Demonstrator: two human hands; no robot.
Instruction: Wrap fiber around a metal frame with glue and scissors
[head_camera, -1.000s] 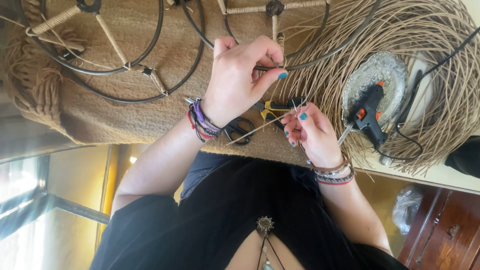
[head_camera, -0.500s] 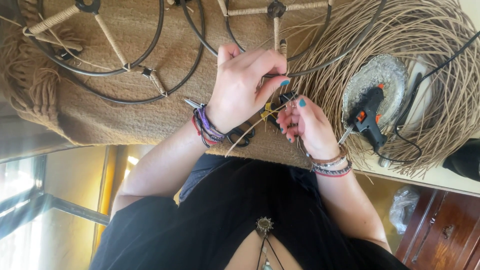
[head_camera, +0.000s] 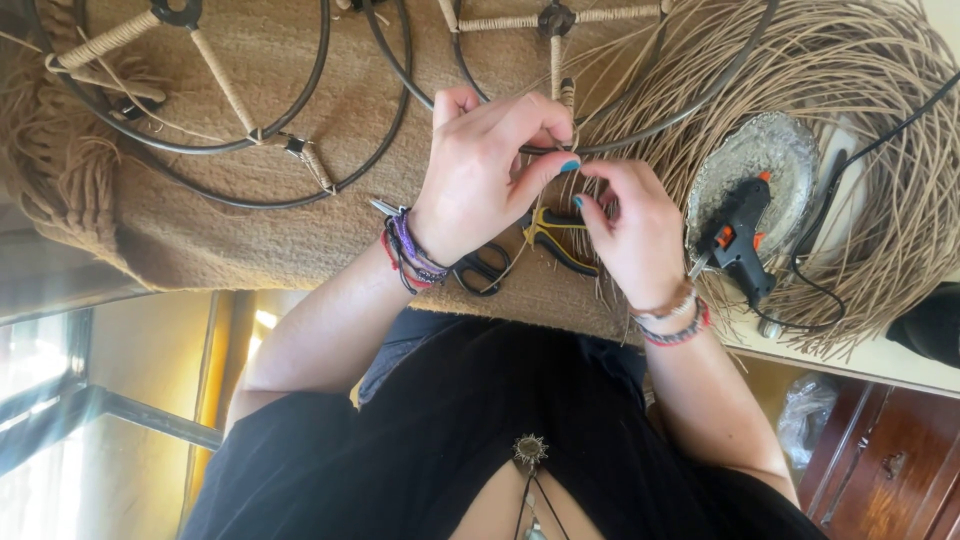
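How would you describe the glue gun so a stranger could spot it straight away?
Start at the big coil of tan reed on the right side of the table. A grey, crusted dish lies on it, and the glue gun rests on that dish. It is the only black tool with orange parts and a trailing black cord.

On the surface (head_camera: 250, 215) two wire hoops lie side by side, the hoop with wrapped spokes (head_camera: 215, 85) toward the picture's left and a second hoop (head_camera: 640, 125) toward its middle, with the coil of reed (head_camera: 880, 130) beyond it at the right. In that coil sits a dish (head_camera: 775, 150) with the glue gun (head_camera: 740, 240) on it, its cord (head_camera: 870, 150) trailing over the reed. Both hands meet at the second hoop's rim, the left hand (head_camera: 490, 170) just beside the right hand (head_camera: 630, 225), and under them lie the scissors (head_camera: 480, 268) and the pliers (head_camera: 555, 235), side by side.
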